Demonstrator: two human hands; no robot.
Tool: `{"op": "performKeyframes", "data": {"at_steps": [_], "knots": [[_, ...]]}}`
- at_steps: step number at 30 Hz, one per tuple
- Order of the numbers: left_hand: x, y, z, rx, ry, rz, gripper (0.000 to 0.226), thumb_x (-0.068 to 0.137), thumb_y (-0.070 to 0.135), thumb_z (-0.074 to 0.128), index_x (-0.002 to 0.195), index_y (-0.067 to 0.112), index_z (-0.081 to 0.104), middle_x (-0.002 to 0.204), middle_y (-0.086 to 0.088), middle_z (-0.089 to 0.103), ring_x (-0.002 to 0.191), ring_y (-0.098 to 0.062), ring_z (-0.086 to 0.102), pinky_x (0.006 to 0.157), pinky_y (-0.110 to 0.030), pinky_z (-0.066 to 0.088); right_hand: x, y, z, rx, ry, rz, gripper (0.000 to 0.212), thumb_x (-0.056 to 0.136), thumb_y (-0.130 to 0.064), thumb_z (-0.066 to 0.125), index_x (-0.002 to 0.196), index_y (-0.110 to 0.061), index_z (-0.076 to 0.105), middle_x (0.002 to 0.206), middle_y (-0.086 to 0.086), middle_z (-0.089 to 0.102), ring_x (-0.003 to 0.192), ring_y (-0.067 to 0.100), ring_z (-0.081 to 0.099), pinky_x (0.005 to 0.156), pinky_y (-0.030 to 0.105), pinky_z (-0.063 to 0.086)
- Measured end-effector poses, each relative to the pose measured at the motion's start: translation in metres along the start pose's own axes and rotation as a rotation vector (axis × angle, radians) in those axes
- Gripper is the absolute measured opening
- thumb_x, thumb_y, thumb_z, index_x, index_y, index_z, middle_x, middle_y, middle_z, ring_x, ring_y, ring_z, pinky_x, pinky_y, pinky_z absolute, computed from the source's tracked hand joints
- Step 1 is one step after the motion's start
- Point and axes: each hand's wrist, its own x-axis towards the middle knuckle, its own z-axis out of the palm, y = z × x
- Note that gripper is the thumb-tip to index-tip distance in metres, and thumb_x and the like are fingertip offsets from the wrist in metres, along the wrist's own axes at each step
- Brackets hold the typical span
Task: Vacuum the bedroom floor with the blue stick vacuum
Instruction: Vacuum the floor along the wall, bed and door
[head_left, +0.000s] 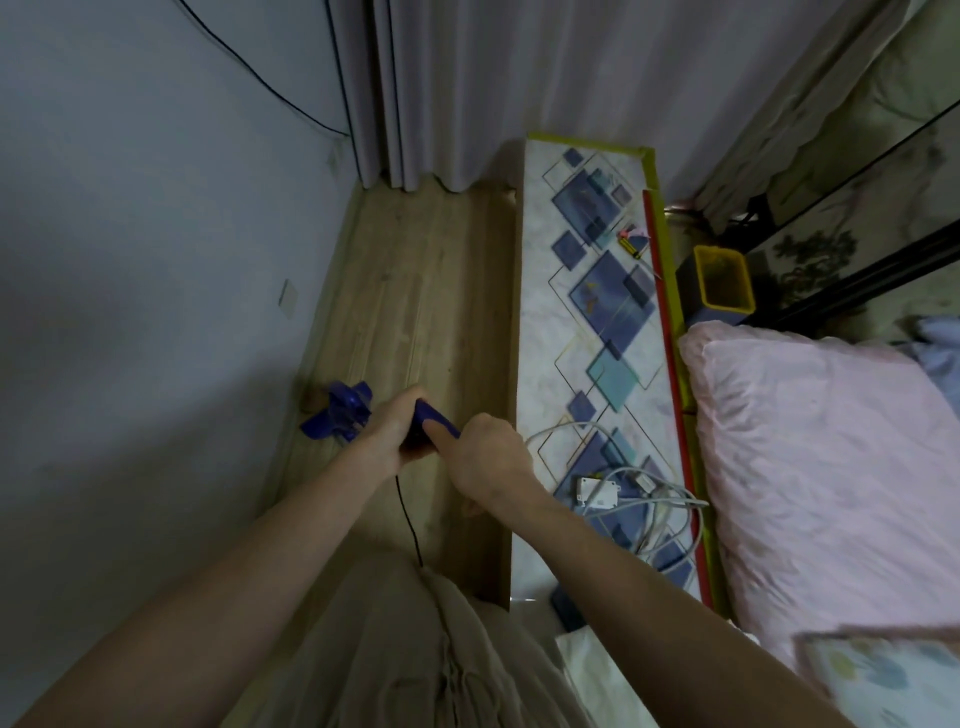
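The blue vacuum (343, 413) stands on the wood floor (415, 291). Both hands, left hand (387, 428) and right hand (485, 457), grip its handle. At two o'clock sits a yellow bin (724, 280); what it holds is unclear.

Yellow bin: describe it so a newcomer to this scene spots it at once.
Start at the pink pillow on the right. Just beyond its far edge, beside the patterned mat, stands the yellow bin, an open rectangular tub. Nothing else nearby is bright yellow and box-shaped.
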Motion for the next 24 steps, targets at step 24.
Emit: {"op": "performKeyframes", "data": {"at_steps": [24], "knots": [[0.015,0.054,0.056,-0.318,-0.095,-0.005,0.019,0.098,0.024,0.05,0.101,0.006,0.049,0.095,-0.018,0.058,0.08,-0.026,0.061,0.057,-0.035,0.053,0.093,-0.025,-0.099,-0.654,0.091,-0.361,0.062,0.088,-0.07,0.043,0.064,-0.014,0.051,0.059,-0.001,0.052,0.051,0.014,0.048,0.053,0.028,0.04]]}}
